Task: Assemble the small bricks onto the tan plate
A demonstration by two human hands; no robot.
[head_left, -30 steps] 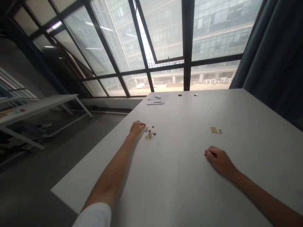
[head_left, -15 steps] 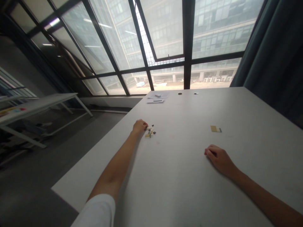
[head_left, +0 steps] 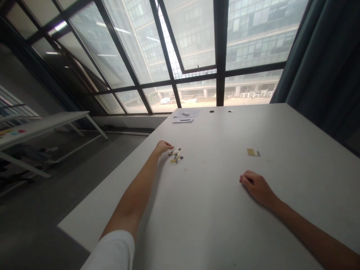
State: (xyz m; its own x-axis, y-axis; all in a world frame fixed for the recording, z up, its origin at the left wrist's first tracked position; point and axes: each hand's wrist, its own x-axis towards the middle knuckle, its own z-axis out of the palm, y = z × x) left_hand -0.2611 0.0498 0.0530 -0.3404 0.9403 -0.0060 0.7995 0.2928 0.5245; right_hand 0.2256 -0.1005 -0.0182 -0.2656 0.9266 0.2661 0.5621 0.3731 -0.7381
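Note:
My left hand (head_left: pixel 162 146) is stretched far out over the white table (head_left: pixel 213 225), its fingertips at a small cluster of tan and dark building bricks (head_left: pixel 176 156). Whether a brick is pinched between the fingers is too small to tell. My right hand (head_left: pixel 255 185) rests on the tabletop with its fingers curled under, holding nothing I can see. A small flat tan plate with a dark end (head_left: pixel 252 152) lies alone beyond the right hand, a short way from it.
Sheets of paper with a small white object (head_left: pixel 185 115) lie at the table's far edge, near two dark round spots (head_left: pixel 211 111). A second white table (head_left: pixel 42 125) stands to the left across the grey floor. Large windows and a dark curtain (head_left: pixel 323 63) lie behind.
The view has drifted slightly right and up. My left hand stays at the brick cluster with only small finger motion; my right hand has not moved.

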